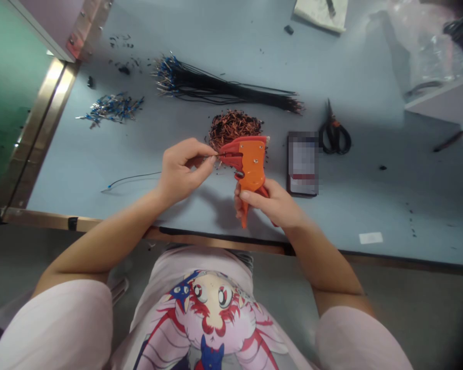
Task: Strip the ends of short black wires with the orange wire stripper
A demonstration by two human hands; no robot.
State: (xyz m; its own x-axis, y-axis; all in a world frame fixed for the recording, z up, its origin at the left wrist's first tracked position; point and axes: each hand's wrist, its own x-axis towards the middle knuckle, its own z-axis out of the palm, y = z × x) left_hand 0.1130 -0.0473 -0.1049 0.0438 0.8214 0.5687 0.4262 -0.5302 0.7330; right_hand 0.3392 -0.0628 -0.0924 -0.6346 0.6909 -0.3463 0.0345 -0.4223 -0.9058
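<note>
My left hand (185, 168) pinches a thin black wire (137, 176), whose blue-tipped end trails to the left above the table. The wire's other end sits at the red jaws of an orange wire stripper (253, 164). My right hand (268, 201) is wrapped round the stripper's handles. Behind the jaws lies a pile of copper and black scraps (231, 127), partly covered by the tool. A long bundle of black wires (231, 91) with blue connectors at its left end rests farther back.
Loose blue connectors (113, 109) lie at the left of the table (177, 216). Right of the stripper are a phone (303, 164) and black-handled scissors (335, 136). Plastic bags (434, 61) are at the back right, a white label (371, 238) near the front edge.
</note>
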